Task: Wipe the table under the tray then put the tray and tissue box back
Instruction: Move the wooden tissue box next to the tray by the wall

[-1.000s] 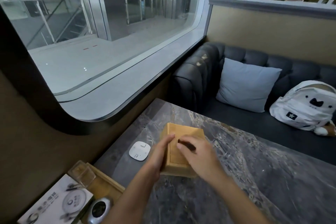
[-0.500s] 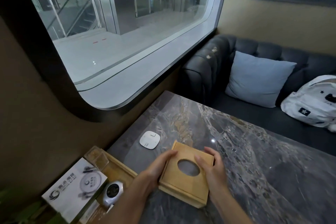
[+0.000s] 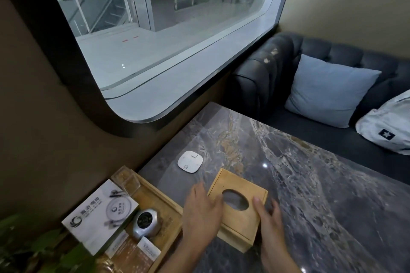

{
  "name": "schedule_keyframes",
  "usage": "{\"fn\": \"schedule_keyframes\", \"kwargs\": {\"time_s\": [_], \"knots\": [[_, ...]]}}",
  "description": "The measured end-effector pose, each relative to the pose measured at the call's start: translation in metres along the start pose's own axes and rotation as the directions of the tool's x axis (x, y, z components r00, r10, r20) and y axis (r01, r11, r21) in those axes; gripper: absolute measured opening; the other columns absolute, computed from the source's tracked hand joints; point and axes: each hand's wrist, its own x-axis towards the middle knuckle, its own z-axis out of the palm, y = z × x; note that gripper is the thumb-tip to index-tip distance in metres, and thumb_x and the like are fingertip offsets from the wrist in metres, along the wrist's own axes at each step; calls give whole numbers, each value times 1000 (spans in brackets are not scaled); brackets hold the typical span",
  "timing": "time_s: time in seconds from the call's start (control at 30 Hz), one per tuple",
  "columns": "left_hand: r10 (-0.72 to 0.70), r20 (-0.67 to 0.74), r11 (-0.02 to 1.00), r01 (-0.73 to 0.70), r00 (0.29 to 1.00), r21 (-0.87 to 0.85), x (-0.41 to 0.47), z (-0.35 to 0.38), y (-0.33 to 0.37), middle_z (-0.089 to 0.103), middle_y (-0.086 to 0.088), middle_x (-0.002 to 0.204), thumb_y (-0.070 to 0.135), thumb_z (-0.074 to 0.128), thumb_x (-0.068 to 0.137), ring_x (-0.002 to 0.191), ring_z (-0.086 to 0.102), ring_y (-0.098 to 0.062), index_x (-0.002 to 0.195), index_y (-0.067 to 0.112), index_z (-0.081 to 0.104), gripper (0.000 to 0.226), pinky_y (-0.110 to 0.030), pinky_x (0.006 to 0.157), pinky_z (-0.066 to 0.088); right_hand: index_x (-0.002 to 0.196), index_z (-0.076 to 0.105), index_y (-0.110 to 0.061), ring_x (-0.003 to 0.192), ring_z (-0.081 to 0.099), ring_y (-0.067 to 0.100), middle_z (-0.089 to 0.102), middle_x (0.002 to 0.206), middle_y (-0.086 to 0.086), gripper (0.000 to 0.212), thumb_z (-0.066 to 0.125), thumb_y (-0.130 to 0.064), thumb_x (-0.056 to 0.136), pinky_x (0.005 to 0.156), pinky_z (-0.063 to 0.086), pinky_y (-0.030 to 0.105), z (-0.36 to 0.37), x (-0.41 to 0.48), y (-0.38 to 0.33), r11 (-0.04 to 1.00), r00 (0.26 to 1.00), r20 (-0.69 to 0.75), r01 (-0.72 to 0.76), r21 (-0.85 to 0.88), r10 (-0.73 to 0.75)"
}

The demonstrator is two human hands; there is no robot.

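Observation:
A wooden tissue box [image 3: 238,217] with an oval hole in its top lies flat on the grey marble table [image 3: 321,195]. My left hand [image 3: 200,213] rests against the box's left side, fingers over its top edge. Gripping the box's right side is my right hand [image 3: 269,219]. Just left of the box stands a wooden tray [image 3: 159,199], which holds a white card, a silver round device, a clear small box and packets. No tissue shows in the hole.
A white square pad [image 3: 190,161] lies on the table beyond the box. A dark sofa [image 3: 277,68] with a blue cushion [image 3: 328,88] and a white backpack [image 3: 386,126] stands behind the table. The wall and window sill run along the left. Plant leaves [image 3: 26,246] fill the bottom left corner.
Both hands have drawn the tissue box nearer to me and towards the tray, and it has gone from tilted on edge to lying flat. The view has shifted right.

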Motion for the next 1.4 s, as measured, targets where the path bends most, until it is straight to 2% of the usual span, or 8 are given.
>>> {"fn": "schedule_keyframes", "kwargs": {"time_s": [0.13, 0.37, 0.63, 0.8, 0.93, 1.1, 1.2, 1.4], "knots": [[-202, 50, 909, 207, 978, -363, -15, 9, -4, 60, -8, 110, 38, 56, 85, 106, 56, -25, 103, 12, 55, 32, -40, 96, 45, 124, 51, -22, 103, 61, 28, 61, 121, 10, 48, 54, -47, 83, 87, 51, 45, 4, -4, 8, 991, 994, 102, -42, 126, 29], [-49, -73, 927, 18, 996, -374, 1, -13, 13, 56, 8, 97, 32, 58, 85, 91, 52, -10, 99, 24, 52, 17, -27, 79, 40, 120, 54, -14, 89, 64, 27, 66, 107, 13, 40, 42, -40, 92, 71, 52, 39, 29, 1, -4, 969, 985, 171, -55, 240, 14], [-156, -66, 920, 121, 986, -372, 46, -49, -5, 58, -2, 108, 29, 55, 85, 98, 55, -20, 110, 15, 53, 29, -37, 84, 46, 140, 27, -22, 120, 47, 21, 45, 135, -1, 59, 41, -49, 89, 104, 38, 40, 82, 10, -18, 984, 956, 277, 136, -116, -99], [-278, -75, 845, 207, 958, -492, 66, -70, -21, 60, -3, 100, 26, 55, 86, 90, 56, -17, 106, 14, 55, 23, -34, 77, 45, 140, 26, -15, 119, 49, 24, 49, 133, 6, 53, 42, -35, 93, 101, 42, 41, 114, 10, -23, 943, 938, 314, 226, -242, -144], [-313, -122, 829, 208, 942, -520, 74, -82, -31, 58, -3, 94, 26, 53, 89, 81, 54, -12, 103, 15, 52, 17, -34, 75, 44, 121, 42, -14, 97, 55, 20, 58, 111, 5, 40, 49, -38, 90, 74, 47, 31, 129, 9, -21, 930, 944, 310, 211, -301, -114], [-250, -258, 962, 211, 933, -172, 78, -82, -37, 44, -12, 136, 29, 45, 93, 120, 47, -25, 128, 11, 44, 40, -42, 101, 43, 119, 41, -14, 95, 53, 17, 57, 111, 5, 36, 50, -35, 90, 61, 39, 18, 140, 5, -25, 923, 922, 369, 234, -304, -113], [-12, -325, 995, 43, 946, 90, 57, -74, -33, 13, -8, 157, 30, 41, 94, 145, 10, -22, 142, 14, 24, 54, -38, 117, 19, 128, 35, -19, 108, 53, 21, 55, 122, 4, 49, 51, -42, 88, 80, 49, 30, 146, 6, -24, 915, 903, 427, 217, -339, -56], [140, -136, 906, -71, 981, 418, 42, -58, -48, -10, -4, 159, 57, 21, 86, 144, -18, -18, 147, 18, -1, 76, -34, 114, -10, 119, 37, -38, 113, 53, 23, 56, 114, -3, 43, 57, -14, 88, 94, 50, 43, 147, 6, -29, 974, 798, 590, 19, -226, 122]]}}
